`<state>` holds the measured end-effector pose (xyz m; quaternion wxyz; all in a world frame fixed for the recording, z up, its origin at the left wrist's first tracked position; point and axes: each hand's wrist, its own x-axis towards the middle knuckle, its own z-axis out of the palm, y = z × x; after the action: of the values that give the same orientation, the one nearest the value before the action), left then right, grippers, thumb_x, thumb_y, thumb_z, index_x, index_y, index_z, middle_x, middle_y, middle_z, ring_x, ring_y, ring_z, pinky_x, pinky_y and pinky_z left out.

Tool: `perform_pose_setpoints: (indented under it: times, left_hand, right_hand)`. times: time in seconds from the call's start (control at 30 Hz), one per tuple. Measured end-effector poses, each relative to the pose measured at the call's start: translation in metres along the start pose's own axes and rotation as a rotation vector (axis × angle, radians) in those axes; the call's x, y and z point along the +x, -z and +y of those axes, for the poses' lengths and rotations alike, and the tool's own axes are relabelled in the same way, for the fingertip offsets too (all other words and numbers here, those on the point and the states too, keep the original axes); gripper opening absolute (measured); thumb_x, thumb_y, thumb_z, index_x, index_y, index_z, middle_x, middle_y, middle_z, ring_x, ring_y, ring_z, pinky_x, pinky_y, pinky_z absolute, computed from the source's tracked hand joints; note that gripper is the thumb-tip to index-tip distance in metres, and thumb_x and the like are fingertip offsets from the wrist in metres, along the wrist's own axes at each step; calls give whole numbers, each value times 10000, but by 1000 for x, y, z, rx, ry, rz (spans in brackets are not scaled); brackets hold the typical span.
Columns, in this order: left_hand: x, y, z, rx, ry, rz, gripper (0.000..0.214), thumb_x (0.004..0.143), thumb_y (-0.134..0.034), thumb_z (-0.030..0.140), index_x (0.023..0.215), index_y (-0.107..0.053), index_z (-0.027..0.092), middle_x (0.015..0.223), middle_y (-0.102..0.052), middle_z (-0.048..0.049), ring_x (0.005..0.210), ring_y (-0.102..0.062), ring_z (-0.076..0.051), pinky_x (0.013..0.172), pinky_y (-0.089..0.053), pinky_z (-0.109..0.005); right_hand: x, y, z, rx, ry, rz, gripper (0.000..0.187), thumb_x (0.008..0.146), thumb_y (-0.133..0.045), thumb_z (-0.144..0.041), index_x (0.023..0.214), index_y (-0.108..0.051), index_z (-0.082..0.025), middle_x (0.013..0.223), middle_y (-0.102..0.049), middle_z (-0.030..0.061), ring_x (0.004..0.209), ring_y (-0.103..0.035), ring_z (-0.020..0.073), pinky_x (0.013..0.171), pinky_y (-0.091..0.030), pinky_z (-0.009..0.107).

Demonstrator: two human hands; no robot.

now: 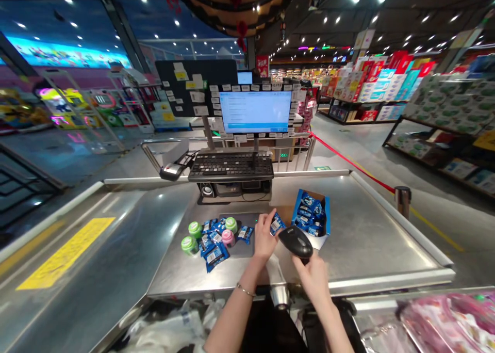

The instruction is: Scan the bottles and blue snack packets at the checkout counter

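Observation:
My left hand (266, 237) is closed on a small blue snack packet (277, 224), its printed label turned toward the scanner. In my right hand (315, 275) is a black handheld barcode scanner (296, 241), its head close to that packet. Just beyond the scanner stands an open blue box (328, 213) filled with similar blue packets (309, 213). Left of my left hand, several loose blue packets (216, 256) lie on the metal counter (170, 270). Among them stand green-lidded tubs (189, 245) and one pink tub (228, 238).
A keyboard (232, 165) sits on a stand behind the packets, below a lit monitor (256, 111). A card terminal (174, 167) is at its left. Plastic bags (174, 327) lie under the front edge. A red barrier strap (351, 162) runs along the right.

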<state>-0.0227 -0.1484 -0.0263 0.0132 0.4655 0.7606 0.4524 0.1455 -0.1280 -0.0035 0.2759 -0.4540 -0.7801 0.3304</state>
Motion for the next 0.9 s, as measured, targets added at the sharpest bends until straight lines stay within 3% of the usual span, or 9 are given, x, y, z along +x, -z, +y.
perform_pose_setpoints:
  times: [0.3,0.9]
  left_hand:
    - [-2,7,-15,221,25,-3,530,766,-621,236,1277,-484,268,1113,-528,-56,1057,-499,-223,934,-376,-385]
    - [-4,8,-25,382,124,-1,560,797,-592,367,1314,-431,224,1127,-538,-67,1038,-488,-220,897,-357,-341]
  right_hand:
    - [-1,-7,-4,-29,22,-41,416,778,-451,-388,1024,-643,-114,589,-633,33,503,-569,193,525,-435,275]
    - [-1,-9,-2,-34,19,-43,405,790,-443,-410,984,-640,-114,590,-623,39,513,-567,204,529,-423,291]
